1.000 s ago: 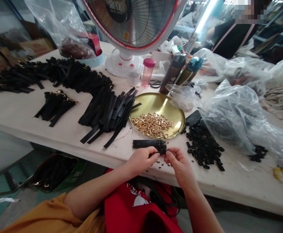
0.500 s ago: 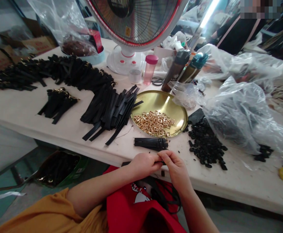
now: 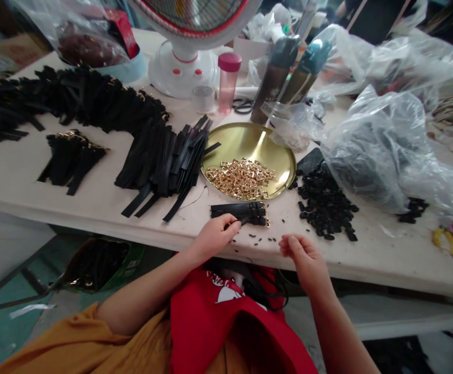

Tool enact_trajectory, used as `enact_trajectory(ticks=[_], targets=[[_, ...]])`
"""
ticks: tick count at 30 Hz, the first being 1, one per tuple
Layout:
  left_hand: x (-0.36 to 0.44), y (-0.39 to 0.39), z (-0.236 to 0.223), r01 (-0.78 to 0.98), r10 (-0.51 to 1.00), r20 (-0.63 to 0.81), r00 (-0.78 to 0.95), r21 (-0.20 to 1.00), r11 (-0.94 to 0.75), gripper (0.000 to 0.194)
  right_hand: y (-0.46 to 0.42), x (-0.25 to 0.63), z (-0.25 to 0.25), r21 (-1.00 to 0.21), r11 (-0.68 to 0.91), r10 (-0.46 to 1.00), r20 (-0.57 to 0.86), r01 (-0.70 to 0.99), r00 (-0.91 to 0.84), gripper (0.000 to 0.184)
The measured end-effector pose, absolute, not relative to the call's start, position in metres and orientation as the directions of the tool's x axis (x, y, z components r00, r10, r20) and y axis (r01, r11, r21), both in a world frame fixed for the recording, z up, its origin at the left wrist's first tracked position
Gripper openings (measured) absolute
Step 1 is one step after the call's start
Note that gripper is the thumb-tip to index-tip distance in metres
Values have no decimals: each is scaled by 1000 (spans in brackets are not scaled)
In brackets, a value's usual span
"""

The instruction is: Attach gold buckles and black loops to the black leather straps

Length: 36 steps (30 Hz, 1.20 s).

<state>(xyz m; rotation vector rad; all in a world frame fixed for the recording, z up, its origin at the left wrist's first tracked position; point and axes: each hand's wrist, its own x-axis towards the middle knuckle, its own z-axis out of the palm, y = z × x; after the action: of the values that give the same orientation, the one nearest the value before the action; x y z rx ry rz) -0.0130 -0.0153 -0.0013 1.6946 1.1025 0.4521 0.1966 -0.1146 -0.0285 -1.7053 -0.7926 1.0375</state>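
Observation:
My left hand is closed, thumb and fingers pinching a black strap at the near side of a small stack of black straps. Gold buckles show at the right end of this stack. To the right, my right hand hovers over the table's front edge with its fingers curled together; whatever may be between the fingertips is hidden. Tiny black bits lie between the two hands. Just behind the stack, a round gold tray holds a heap of small gold buckles.
Loose black straps lie left of the tray, with finished-looking bundles farther left. Small black pieces and a plastic bag are on the right. Behind stand a fan, a pink-lidded bottle and dark bottles.
My hands were together over one black piece near the table edge. They have parted: the left moved up to the stack with the strap, the right drew away rightward. The view tilted down.

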Motion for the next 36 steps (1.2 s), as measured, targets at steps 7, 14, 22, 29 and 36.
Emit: enact_trajectory(ticks=[7, 14, 22, 29, 36], targets=[[-9, -19, 1, 430, 815, -189, 548, 899, -81, 27, -163, 174, -48, -726, -111, 970, -228, 679, -85, 24], [-5, -31, 9, 422, 789, -197, 582, 903, -86, 28, -140, 154, -62, -301, 27, 910, -387, 953, -148, 21], [-13, -48, 21, 445, 739, -209, 641, 885, -136, 27, -138, 162, -30, -908, -346, 935, -312, 237, 172, 21], [-6, -56, 16, 435, 762, -134, 633, 876, -207, 25, -117, 143, -16, -808, -250, 885, -415, -534, 213, 22], [-8, -57, 6, 498, 777, -144, 612, 834, -238, 26, -111, 137, -20, -853, -236, 862, -405, -466, 305, 19]])
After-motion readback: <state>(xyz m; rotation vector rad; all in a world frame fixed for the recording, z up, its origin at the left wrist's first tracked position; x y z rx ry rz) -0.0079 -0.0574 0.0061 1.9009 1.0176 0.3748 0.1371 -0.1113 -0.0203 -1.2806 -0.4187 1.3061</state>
